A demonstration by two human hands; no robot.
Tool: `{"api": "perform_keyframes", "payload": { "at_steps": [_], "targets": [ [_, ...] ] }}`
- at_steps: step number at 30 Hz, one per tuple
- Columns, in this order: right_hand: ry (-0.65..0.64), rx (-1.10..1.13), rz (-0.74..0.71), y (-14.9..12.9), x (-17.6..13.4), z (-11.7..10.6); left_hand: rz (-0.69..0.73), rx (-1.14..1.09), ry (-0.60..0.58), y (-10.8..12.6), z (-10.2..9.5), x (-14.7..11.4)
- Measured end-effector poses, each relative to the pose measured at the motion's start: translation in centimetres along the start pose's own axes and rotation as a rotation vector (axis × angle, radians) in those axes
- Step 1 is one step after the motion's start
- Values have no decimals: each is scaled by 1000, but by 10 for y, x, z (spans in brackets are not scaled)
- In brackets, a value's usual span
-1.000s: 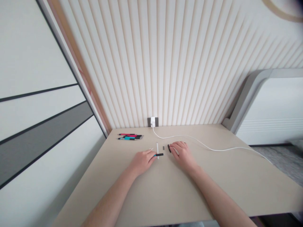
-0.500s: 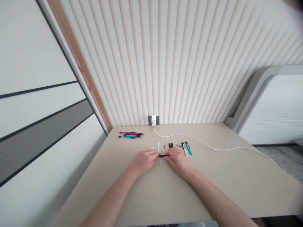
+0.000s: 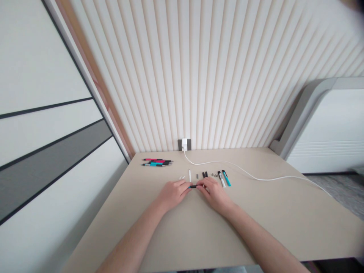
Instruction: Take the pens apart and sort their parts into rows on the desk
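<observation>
Between my hands, just above the table, lies a blue pen with a black grip (image 3: 193,186). My left hand (image 3: 174,194) is closed on its blue end, at the left. At the black end, my right hand (image 3: 212,191) pinches with thumb and fingers, hiding the tip. Past the fingertips lie thin white tubes (image 3: 190,175), a small grey piece (image 3: 197,176) and two black grips (image 3: 205,174). Beyond my right hand are small metal tips (image 3: 214,175), a white pen barrel with a black clip (image 3: 222,179) and a turquoise one (image 3: 226,178). Small white pieces (image 3: 182,178) lie beyond my left hand.
At the table's back left rests a pile of red and blue pens (image 3: 157,162). A white charger (image 3: 184,144) sits in the wall socket, its white cable (image 3: 250,176) running across the table (image 3: 182,235) to the right edge. A ribbed wall panel (image 3: 187,76) stands behind.
My right hand's fingertips have shifted slightly left along the pen, and less of its black part shows between my hands. The other things lie as before.
</observation>
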State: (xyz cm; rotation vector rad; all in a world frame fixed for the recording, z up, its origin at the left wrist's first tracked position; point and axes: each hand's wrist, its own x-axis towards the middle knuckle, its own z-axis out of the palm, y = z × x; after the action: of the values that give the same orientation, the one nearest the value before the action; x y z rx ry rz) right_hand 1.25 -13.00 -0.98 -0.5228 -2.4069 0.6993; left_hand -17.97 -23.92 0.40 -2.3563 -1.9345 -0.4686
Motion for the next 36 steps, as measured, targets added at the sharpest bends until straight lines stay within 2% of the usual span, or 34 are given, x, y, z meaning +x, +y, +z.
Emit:
{"api": "perform_keyframes", "payload": {
  "at_steps": [12, 19, 30, 33, 36],
  "targets": [
    [10, 186, -15, -7, 0, -2, 51, 0, 30, -1, 4, 0],
    [-70, 178, 185, -4, 0, 5, 114, 97, 141, 3, 2, 2],
    [-52, -7, 42, -5, -8, 3, 158, 128, 141, 5, 15, 1],
    [-30, 84, 83, -9, -5, 4, 165, 134, 173, 4, 9, 1],
    [-58, 249, 187, -12, 0, 4, 182, 182, 236, 5, -1, 1]
  ]
}}
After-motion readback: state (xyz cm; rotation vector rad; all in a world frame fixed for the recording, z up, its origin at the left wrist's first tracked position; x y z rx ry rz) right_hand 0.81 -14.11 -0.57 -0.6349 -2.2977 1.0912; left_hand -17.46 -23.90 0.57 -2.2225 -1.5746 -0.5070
